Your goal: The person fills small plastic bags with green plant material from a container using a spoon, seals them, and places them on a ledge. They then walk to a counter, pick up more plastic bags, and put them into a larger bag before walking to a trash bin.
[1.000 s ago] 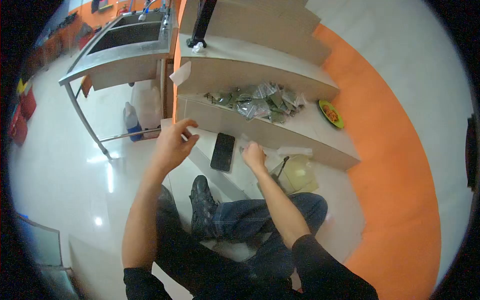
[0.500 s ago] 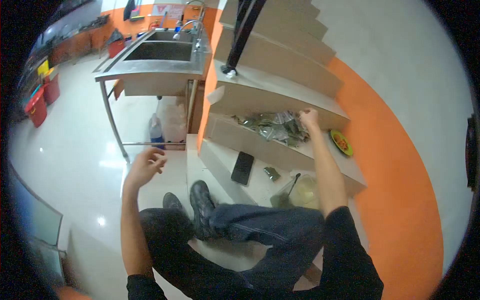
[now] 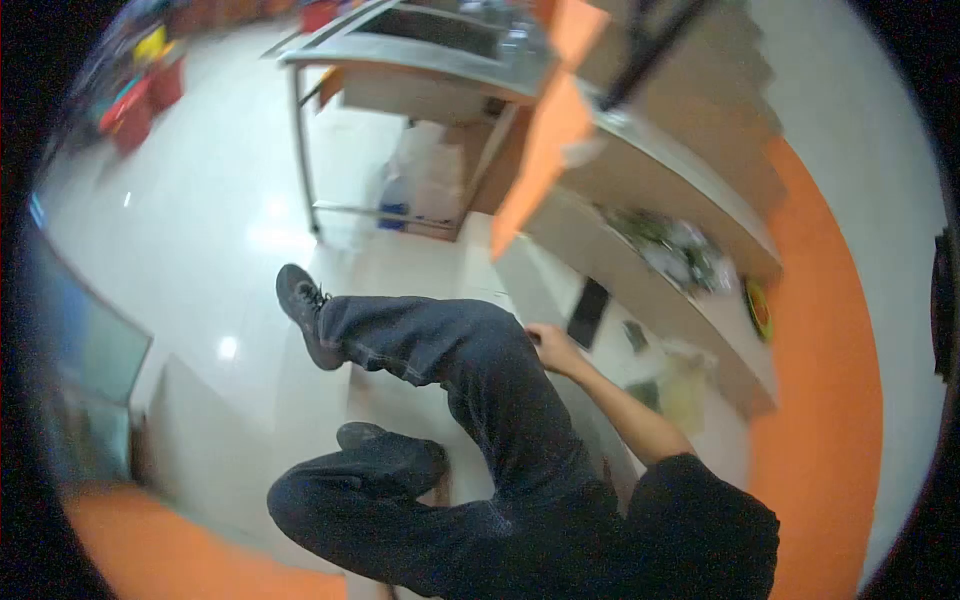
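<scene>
My right hand [image 3: 552, 350] is beside my raised knee, left of a black phone [image 3: 588, 312] on the lower step. Its fingers are partly hidden by the knee, and a small dark thing shows at them. I cannot see my left hand. Blurred clear packets with green contents [image 3: 670, 250] lie on the step above. A small green packet [image 3: 635, 336] is right of the phone. Further down that step are a dark green item [image 3: 643, 395] and a pale yellowish bag or container [image 3: 684, 392].
A green dish [image 3: 758, 308] stands at the right end of the upper step. The steel sink table [image 3: 420, 62] is at the top, with a blue-based bottle [image 3: 393, 205] beneath it. Red bins [image 3: 130, 117] stand far left. A black railing post [image 3: 655, 55] rises from the stairs.
The view has swung, shifting the stairs right. My right hand has come away from the packets down to beside my knee. My left hand has left view, and my legs have moved apart and up.
</scene>
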`<state>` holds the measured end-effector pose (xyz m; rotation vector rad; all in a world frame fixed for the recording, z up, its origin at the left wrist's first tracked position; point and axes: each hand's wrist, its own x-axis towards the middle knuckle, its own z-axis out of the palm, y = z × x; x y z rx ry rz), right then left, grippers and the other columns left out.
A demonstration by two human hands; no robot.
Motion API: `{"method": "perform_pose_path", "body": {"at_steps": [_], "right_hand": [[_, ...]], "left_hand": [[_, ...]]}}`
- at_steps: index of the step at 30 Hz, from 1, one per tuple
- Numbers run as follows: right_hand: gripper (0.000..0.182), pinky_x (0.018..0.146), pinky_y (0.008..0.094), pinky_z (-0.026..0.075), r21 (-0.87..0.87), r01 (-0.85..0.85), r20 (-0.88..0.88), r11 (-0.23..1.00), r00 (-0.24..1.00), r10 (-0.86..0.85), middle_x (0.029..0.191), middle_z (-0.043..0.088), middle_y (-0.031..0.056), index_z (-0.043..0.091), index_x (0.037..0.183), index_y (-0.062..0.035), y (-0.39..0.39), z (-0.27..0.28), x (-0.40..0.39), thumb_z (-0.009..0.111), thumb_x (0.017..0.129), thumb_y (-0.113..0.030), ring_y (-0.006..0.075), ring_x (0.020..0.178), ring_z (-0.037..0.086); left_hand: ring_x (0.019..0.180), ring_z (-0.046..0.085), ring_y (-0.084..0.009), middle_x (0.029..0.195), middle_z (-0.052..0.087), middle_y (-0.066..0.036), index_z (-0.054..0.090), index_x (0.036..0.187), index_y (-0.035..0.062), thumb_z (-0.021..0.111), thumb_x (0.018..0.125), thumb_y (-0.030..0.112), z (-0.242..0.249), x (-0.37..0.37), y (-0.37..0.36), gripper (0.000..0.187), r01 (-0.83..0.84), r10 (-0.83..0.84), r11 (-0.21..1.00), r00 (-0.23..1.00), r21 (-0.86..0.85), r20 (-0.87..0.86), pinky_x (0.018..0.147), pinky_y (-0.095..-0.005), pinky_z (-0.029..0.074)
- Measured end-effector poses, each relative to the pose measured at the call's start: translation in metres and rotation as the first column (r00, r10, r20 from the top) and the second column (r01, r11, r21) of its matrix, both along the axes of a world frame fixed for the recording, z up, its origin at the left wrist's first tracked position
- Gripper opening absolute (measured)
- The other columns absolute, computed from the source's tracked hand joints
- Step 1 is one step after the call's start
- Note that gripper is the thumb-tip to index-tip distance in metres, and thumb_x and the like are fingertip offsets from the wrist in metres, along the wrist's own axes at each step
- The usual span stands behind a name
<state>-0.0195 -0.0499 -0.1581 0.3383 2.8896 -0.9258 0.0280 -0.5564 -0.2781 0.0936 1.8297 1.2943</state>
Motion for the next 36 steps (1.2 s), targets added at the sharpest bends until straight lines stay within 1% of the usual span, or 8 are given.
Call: {"method": "perform_pose_path", "body": {"at_steps": [3,7,11,13,15,27,30,36], "right_hand": [[0.018,0.061,0.0305,0.049,0.002,-0.258,-0.021,0.966,0.966,0.258,0.072,0.066,0.0135,0.065,0.086,0.0,-0.045,-0.026,-0.067,0.059,0.085,-0.017,0.0183,0.061,0.062],[0.015,0.055,0.0299,0.047,-0.344,-0.318,-0.141,0.883,0.948,0.287,0.07,0.064,0.0148,0.063,0.083,0.0011,-0.178,-0.014,-0.226,0.059,0.085,-0.013,0.0174,0.055,0.059],[0.019,0.062,0.0321,0.047,-0.155,-0.9,-0.137,0.408,0.429,0.893,0.075,0.059,0.01,0.059,0.081,-0.0007,-0.331,-0.039,-0.28,0.058,0.086,-0.019,0.0216,0.068,0.059],[0.023,0.063,0.0337,0.046,0.006,-0.997,0.142,0.079,0.079,0.987,0.074,0.054,0.0082,0.055,0.08,-0.0033,-0.366,-0.066,-0.289,0.059,0.085,-0.025,0.0242,0.07,0.057],[0.024,0.064,0.0334,0.046,0.183,-0.983,-0.007,0.004,0.003,1.0,0.074,0.053,0.0074,0.052,0.079,-0.0054,-0.397,-0.076,-0.321,0.06,0.084,-0.028,0.0224,0.071,0.057],[0.023,0.067,0.0477,0.047,-0.257,-0.922,0.408,0.29,0.168,0.897,0.081,0.06,0.0208,0.055,0.086,-0.0013,-0.51,-0.115,-0.436,0.053,0.084,-0.024,0.0393,0.079,0.059],[0.029,0.076,0.0486,0.045,-0.411,-0.758,0.47,0.506,0.299,0.831,0.093,0.061,0.0235,0.06,0.094,-0.0016,-0.502,-0.081,-0.474,0.054,0.079,-0.025,0.0404,0.09,0.058],[0.028,0.07,0.0416,0.05,0.006,-0.695,0.505,0.719,0.623,0.597,0.09,0.066,0.0161,0.064,0.091,-0.0017,-0.508,-0.038,-0.619,0.054,0.082,-0.026,0.0346,0.083,0.062]], "left_hand": [[0.076,0.062,-0.0183,0.087,0.065,-0.012,0.066,0.094,-0.0005,0.057,0.084,0.022,-0.033,0.014,-0.008,0.026,-0.137,0.138,0.99,0.989,-0.024,0.061,0.07,-0.0322,0.049],[0.077,0.062,-0.0188,0.087,0.065,-0.012,0.066,0.095,-0.0001,0.057,0.084,0.022,-0.076,-0.002,-0.005,0.026,-0.25,0.252,0.968,0.957,-0.032,0.145,0.071,-0.0327,0.049],[0.078,0.062,-0.0193,0.088,0.065,-0.012,0.066,0.095,0.0004,0.058,0.083,0.022,-0.098,-0.03,-0.019,0.026,-0.353,0.357,0.934,0.909,-0.059,0.215,0.071,-0.0331,0.049],[0.078,0.062,-0.0196,0.088,0.065,-0.012,0.066,0.095,0.0006,0.058,0.083,0.022,-0.1,-0.052,-0.028,0.026,-0.377,0.386,0.922,0.885,-0.083,0.261,0.071,-0.0333,0.049],[0.078,0.062,-0.0198,0.088,0.065,-0.012,0.066,0.095,0.0008,0.058,0.082,0.022,-0.1,-0.086,-0.036,0.026,-0.398,0.411,0.911,0.864,-0.105,0.29,0.071,-0.0335,0.049],[0.081,0.062,-0.0214,0.09,0.065,-0.013,0.066,0.095,0.002,0.06,0.08,0.022,0.049,-0.314,-0.229,0.026,-0.608,0.699,0.707,0.679,-0.361,0.225,0.072,-0.0348,0.05],[0.081,0.062,-0.0217,0.091,0.065,-0.013,0.066,0.096,0.0023,0.06,0.08,0.021,0.108,-0.37,-0.315,0.026,-0.675,0.762,0.628,0.633,-0.387,0.134,0.072,-0.0351,0.05],[0.082,0.062,-0.0225,0.092,0.065,-0.013,0.066,0.096,0.0029,0.061,0.079,0.021,0.179,-0.466,-0.457,0.026,-0.797,0.837,0.505,0.547,-0.331,-0.039,0.072,-0.0358,0.05]]}}
